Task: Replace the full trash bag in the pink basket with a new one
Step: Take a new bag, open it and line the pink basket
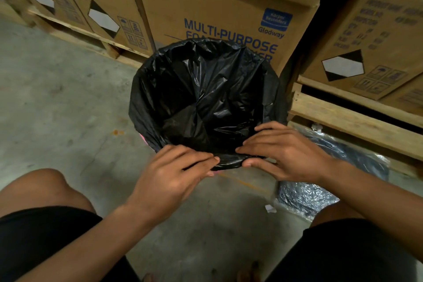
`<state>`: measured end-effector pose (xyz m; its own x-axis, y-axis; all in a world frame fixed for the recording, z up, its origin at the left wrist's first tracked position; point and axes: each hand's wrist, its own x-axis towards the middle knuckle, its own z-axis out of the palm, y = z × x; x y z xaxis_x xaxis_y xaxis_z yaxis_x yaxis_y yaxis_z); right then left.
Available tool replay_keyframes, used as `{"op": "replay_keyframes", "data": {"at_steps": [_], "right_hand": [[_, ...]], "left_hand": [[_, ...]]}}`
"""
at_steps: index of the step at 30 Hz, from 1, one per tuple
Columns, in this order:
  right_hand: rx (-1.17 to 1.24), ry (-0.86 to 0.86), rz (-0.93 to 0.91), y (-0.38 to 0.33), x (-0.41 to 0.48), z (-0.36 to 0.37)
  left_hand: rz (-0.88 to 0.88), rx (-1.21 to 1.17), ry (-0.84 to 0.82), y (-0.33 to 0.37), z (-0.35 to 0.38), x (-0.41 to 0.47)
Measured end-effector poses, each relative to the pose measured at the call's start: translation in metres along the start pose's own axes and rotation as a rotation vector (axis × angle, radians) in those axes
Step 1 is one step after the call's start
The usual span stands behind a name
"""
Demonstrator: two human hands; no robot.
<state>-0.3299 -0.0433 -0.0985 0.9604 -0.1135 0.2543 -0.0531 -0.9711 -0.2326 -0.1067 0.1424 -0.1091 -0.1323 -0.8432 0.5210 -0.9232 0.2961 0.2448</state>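
A black trash bag (pixel 201 89) lines the pink basket (pixel 146 138) on the concrete floor; its mouth is spread wide and folded over the rim. Only slivers of pink show under the bag's edge. My left hand (pixel 174 176) pinches the bag's near edge at the rim. My right hand (pixel 286 153) grips the same edge just to the right, thumb under the fold and fingers on top. The inside of the bag looks empty and crumpled.
Cardboard boxes (pixel 229 18) on wooden pallets (pixel 354 121) stand right behind and to the right of the basket. A filled dark plastic bag (pixel 325 181) lies on the floor at the right by my knee. Bare concrete floor (pixel 57 98) stretches to the left.
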Motion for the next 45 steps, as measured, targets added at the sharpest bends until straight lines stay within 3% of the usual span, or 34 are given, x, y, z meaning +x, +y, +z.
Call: {"op": "replay_keyframes", "data": {"at_steps": [8,13,18,21,25,29,32,40,45], "right_hand": [[-0.052,-0.002,0.007,-0.003,-0.004,0.002],[-0.090,0.025,0.022,-0.005,-0.009,0.003],[-0.158,0.112,0.024,-0.011,-0.013,0.011],[-0.158,0.062,0.044,-0.012,-0.015,0.007],[-0.023,0.101,0.264,-0.007,-0.003,-0.009],[0.168,0.106,0.694,0.025,0.032,-0.022],[0.391,0.034,0.916,0.048,0.054,-0.026],[0.589,0.080,1.048,0.061,0.052,-0.018],[0.589,0.094,1.071,0.061,0.053,-0.017]], "left_hand": [[-0.111,0.144,0.011,-0.010,0.005,-0.010],[-0.080,0.228,-0.096,-0.028,-0.002,-0.019],[-0.114,0.289,-0.009,-0.035,-0.003,-0.033],[-0.184,0.309,-0.038,-0.038,-0.005,-0.036],[-0.279,0.122,-0.141,-0.024,-0.019,-0.032],[-0.798,-0.315,0.111,-0.011,-0.023,0.010],[-1.061,-0.403,0.194,-0.019,-0.012,0.035],[-1.128,-0.436,0.356,-0.021,0.005,0.032],[-1.119,-0.427,0.379,-0.017,0.006,0.032]]}}
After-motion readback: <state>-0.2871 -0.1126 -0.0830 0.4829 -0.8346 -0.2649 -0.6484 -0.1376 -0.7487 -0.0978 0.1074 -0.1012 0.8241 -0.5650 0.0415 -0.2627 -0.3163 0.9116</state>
